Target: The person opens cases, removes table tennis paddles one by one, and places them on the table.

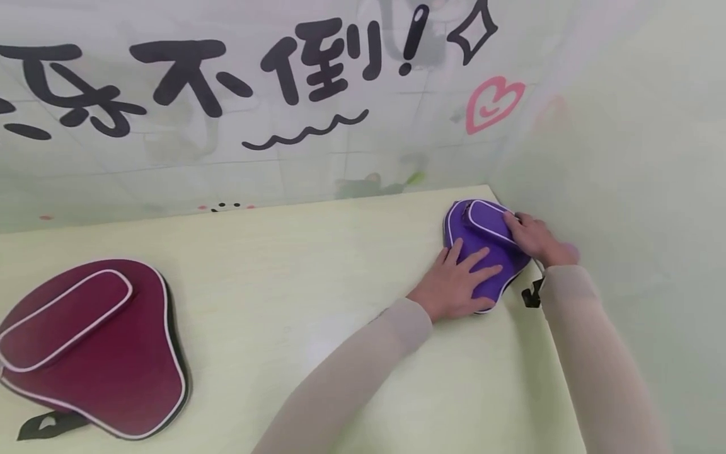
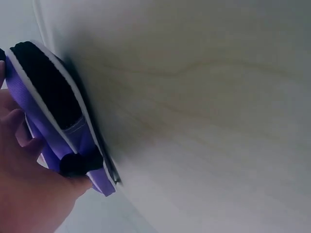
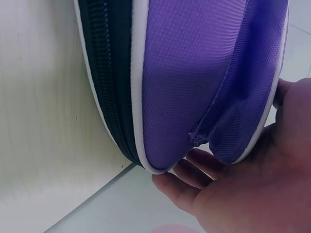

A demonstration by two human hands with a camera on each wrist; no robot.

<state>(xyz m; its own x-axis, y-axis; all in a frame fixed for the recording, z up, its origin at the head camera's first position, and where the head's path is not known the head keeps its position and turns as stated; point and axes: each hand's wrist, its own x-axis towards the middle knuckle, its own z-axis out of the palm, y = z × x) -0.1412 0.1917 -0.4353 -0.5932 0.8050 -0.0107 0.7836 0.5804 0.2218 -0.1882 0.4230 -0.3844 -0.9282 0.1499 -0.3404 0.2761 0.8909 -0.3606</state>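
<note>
At the far right corner of the worktop (image 1: pixel 317 302), the purple case (image 1: pixel 501 255) lies against a pale side wall (image 1: pixel 641 157). On the glossy back wall (image 1: pixel 272 170), bold black characters (image 1: pixel 193 69) include a legible "不倒!"; those farther left I cannot read surely. A pink outlined heart (image 1: pixel 495 104) sits beside them.

The purple case is paddle-shaped, its long axis running from the back wall toward the person: broad end away, narrow end near. It is ribbed woven fabric with white piping (image 3: pixel 138 87), a dark zip (image 3: pixel 109 87) along the edge and a raised oblong pocket (image 1: pixel 490 217) at the broad end.

Both hands are on it, well apart from each other's fingers: the left hand (image 1: pixel 456 284) presses with spread fingers on the narrow part, and the right hand (image 1: pixel 535 239) grips the pocket side, thumb on top.

At left lies a maroon case (image 1: pixel 108 353) of matching shape, narrow end toward the lower right, a black strap (image 1: pixel 51 424) beneath.
</note>
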